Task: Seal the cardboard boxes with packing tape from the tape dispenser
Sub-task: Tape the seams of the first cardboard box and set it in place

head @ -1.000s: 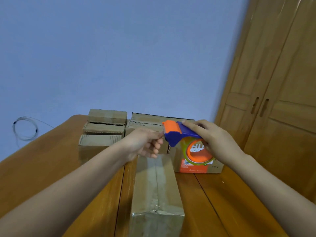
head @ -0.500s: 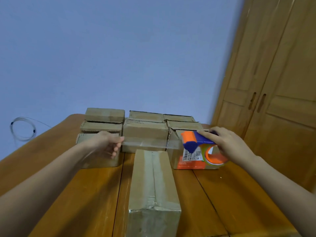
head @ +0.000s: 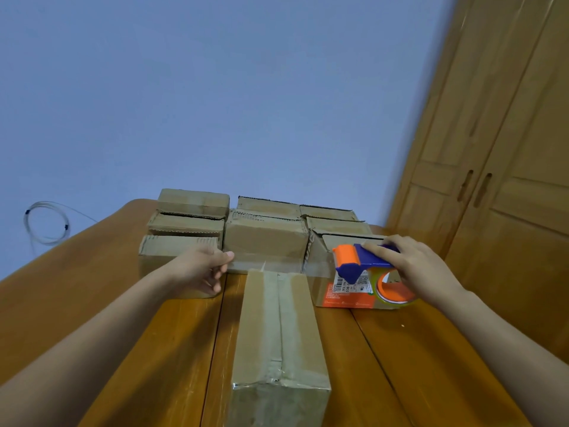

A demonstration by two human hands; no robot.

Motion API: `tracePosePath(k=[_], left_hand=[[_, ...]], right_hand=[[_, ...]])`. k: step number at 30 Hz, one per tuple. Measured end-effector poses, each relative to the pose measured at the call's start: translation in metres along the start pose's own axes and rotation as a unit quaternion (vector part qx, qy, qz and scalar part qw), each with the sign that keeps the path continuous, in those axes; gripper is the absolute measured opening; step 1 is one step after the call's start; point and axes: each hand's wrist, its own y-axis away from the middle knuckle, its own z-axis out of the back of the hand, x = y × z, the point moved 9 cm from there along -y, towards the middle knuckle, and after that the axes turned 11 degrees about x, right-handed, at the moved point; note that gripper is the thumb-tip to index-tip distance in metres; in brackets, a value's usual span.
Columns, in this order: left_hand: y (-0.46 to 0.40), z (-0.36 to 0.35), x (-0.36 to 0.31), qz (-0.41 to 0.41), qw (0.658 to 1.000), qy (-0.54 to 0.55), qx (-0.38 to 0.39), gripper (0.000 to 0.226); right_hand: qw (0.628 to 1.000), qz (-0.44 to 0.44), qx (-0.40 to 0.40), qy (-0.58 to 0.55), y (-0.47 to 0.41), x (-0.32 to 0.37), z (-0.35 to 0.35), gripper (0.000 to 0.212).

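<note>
Your right hand (head: 421, 269) grips the blue-and-orange tape dispenser (head: 366, 272) above the wooden table (head: 400, 365), while your left hand (head: 200, 269) pinches the end of the clear tape strip (head: 268, 265) stretched between them. The strip hangs just beyond the far end of the nearest cardboard box (head: 277, 334).

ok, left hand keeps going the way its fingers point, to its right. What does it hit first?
Probably nothing solid at once. The left hand, pinching the clear tape strip, points across the near box's far end toward the tape dispenser in the right hand. Depth is unclear; it may graze that box.
</note>
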Motion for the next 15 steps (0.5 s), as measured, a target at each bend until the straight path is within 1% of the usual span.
tracePosePath(k=[3, 9, 13, 15], left_hand=[[0.000, 0.002, 0.000, -0.007, 1.000, -0.025, -0.007, 0.039], [0.000, 0.005, 0.006, -0.009, 0.999, -0.038, -0.009, 0.038], [-0.001, 0.000, 0.015, -0.005, 0.999, -0.041, -0.011, 0.038], [-0.001, -0.001, 0.019, -0.006, 0.999, -0.036, -0.017, 0.037]], right_hand=[[1.000, -0.001, 0.001, -0.003, 0.001, 0.003, -0.001, 0.091], [1.000, 0.000, -0.009, 0.009, 0.001, 0.006, -0.006, 0.091], [1.000, -0.005, 0.012, -0.020, 0.008, 0.007, -0.025, 0.093], [1.000, -0.012, 0.010, -0.026, 0.013, 0.009, -0.033, 0.093]])
